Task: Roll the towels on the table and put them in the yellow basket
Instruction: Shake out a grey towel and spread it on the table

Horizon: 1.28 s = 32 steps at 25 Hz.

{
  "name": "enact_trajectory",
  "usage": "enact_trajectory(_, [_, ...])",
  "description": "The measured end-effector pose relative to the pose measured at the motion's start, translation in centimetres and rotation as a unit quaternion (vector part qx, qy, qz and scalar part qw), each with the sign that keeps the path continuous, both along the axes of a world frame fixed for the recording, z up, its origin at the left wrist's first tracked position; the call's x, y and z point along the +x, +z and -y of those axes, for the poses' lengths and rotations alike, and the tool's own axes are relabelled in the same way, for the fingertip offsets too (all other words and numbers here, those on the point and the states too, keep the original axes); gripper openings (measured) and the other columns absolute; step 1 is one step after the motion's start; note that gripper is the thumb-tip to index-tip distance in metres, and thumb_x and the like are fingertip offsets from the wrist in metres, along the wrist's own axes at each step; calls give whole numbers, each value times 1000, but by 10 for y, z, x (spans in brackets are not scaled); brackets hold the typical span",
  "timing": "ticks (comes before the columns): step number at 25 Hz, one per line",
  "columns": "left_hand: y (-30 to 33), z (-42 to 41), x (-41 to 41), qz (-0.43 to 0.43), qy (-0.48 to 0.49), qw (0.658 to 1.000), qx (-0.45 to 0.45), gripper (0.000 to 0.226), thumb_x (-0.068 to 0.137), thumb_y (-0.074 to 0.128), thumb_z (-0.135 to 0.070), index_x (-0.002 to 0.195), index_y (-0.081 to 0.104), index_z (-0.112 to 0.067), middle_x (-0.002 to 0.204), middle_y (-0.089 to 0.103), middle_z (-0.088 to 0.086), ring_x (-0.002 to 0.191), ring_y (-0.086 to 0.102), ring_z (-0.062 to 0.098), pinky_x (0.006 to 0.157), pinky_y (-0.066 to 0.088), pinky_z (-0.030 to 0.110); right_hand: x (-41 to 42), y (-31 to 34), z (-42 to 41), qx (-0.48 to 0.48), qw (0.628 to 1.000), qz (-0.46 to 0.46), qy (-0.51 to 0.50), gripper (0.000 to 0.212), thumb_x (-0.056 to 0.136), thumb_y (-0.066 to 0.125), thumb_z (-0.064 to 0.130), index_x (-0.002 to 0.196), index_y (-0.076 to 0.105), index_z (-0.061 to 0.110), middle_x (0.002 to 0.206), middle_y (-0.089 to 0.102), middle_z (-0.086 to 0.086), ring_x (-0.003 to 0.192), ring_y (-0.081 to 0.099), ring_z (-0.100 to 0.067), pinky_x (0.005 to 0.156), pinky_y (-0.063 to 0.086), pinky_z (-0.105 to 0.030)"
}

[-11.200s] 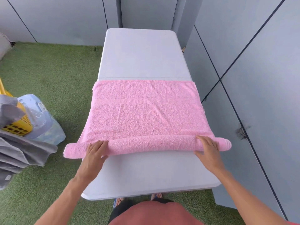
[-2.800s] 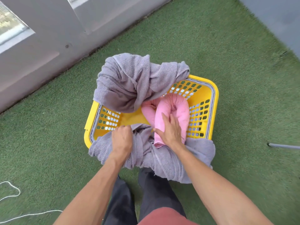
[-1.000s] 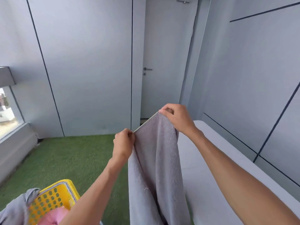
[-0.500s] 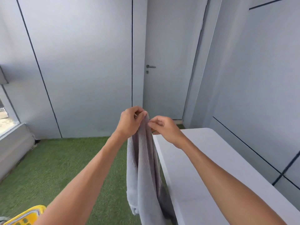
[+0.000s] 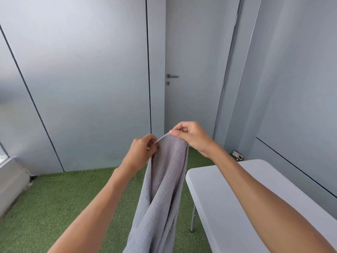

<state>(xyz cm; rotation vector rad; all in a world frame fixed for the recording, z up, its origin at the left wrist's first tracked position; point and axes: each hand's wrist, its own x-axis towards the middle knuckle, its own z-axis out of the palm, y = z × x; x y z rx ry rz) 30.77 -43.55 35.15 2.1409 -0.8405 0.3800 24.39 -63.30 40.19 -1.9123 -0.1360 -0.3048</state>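
A grey towel (image 5: 162, 189) hangs in front of me in long folds, its lower end running off the bottom of the view. My left hand (image 5: 142, 152) pinches its top edge on the left. My right hand (image 5: 191, 136) pinches the same edge a little higher and to the right. A short stretch of hem is taut between them. The towel hangs to the left of the white table (image 5: 228, 198), over the grass. The yellow basket is out of view.
Green artificial grass (image 5: 54, 198) covers the floor to the left. Grey wall panels and a closed door (image 5: 191, 79) stand ahead, another grey wall runs along the right behind the table. A low grey ledge (image 5: 11, 179) sits at the far left.
My hands have drawn apart along the towel's top edge, the right hand rising slightly. The view has shifted so the table sits lower right and the basket corner is gone.
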Motion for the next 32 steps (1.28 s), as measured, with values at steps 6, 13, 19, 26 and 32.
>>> enact_trajectory(6, [-53, -8, 99, -97, 119, 988, 14, 14, 87, 59, -6, 95, 69, -11, 81, 69, -1, 75, 65, 19, 73, 49, 30, 85, -7, 101, -18, 977, 41, -208, 14, 86, 70, 26, 86, 69, 12, 79, 68, -3, 71, 58, -8, 69, 44, -20])
enact_trajectory(13, [-10, 57, 200, -46, 133, 990, -32, 19, 94, 51, -12, 91, 69, -6, 80, 70, 9, 70, 57, 18, 59, 34, 16, 185, -61, 150, -47, 978, -40, -201, 14, 89, 65, 27, 94, 67, 15, 90, 70, 2, 83, 64, -10, 75, 46, -26])
enact_trajectory(19, [15, 153, 261, -16, 30, 999, 42, 17, 92, 51, -9, 91, 68, -7, 73, 65, 4, 69, 57, 23, 60, 32, 19, 262, -71, 126, 24, 994, -94, 52, 27, 89, 66, 30, 112, 64, 15, 109, 70, -1, 104, 65, -12, 95, 51, -35])
enact_trajectory(26, [3, 161, 311, -15, 37, 997, 71, 13, 92, 55, -12, 90, 67, -10, 69, 62, -2, 61, 54, 6, 65, 41, 10, 321, -94, 154, 26, 997, -62, 27, 17, 87, 67, 32, 94, 67, 16, 90, 72, -8, 83, 62, -11, 85, 47, -35])
enact_trajectory(32, [-49, 123, 337, -124, 103, 965, 208, 13, 83, 62, -10, 95, 67, -13, 90, 67, 3, 83, 62, 23, 74, 50, 33, 353, -74, 168, -63, 997, -26, -28, 15, 88, 66, 28, 90, 69, 13, 88, 70, -9, 77, 59, -11, 82, 50, -35])
